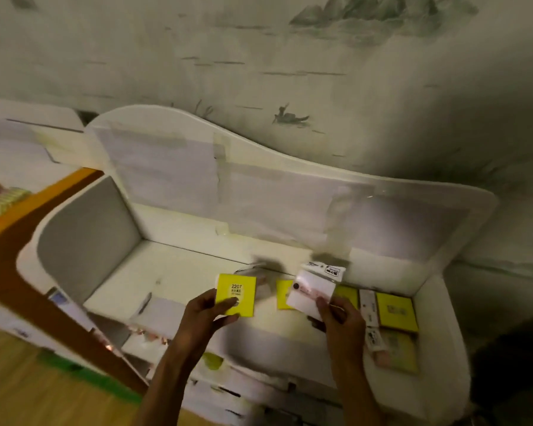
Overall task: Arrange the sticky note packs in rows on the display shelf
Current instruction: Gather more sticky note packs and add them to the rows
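My left hand pinches a yellow sticky note pack marked 2207, thumb on its front, above the middle of the white display shelf. My right hand grips a white-and-pink pack with a hang tab, held tilted just right of centre. Behind it lies another yellow pack, partly hidden. At the shelf's right end, several packs lie in a row: a yellow one, a white strip pack and a paler one nearer me.
The shelf has a tall curved white back panel and raised side walls. A lower tier sits below my arms. An orange-and-brown display stands to the left, a wooden floor lower left, a painted wall behind.
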Available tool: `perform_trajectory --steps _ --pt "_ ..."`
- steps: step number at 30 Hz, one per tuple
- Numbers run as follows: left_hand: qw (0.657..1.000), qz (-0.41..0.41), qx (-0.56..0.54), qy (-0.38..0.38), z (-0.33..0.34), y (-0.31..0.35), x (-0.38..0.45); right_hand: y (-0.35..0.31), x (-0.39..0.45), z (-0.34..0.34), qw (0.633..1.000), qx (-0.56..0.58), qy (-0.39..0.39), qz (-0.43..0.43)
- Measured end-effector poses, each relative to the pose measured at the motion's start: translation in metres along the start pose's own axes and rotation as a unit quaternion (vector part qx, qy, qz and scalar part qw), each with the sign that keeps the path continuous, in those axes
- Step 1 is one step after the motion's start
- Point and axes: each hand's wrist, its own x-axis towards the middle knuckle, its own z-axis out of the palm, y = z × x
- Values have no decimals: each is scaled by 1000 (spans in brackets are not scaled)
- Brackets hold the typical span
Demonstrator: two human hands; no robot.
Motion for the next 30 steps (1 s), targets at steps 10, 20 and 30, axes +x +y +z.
perform_trajectory --steps 10,20,30 --pt "995 39 -58 66 -135 41 -37 -7 -74 127 992 1 -125 24" --pt "990 74 -87 81 -336 93 -84 -10 -234 302 983 -46 -178 8" --pt "979 114 -87 148 -545 143 -102 15 -356 481 964 -57 -259 20"
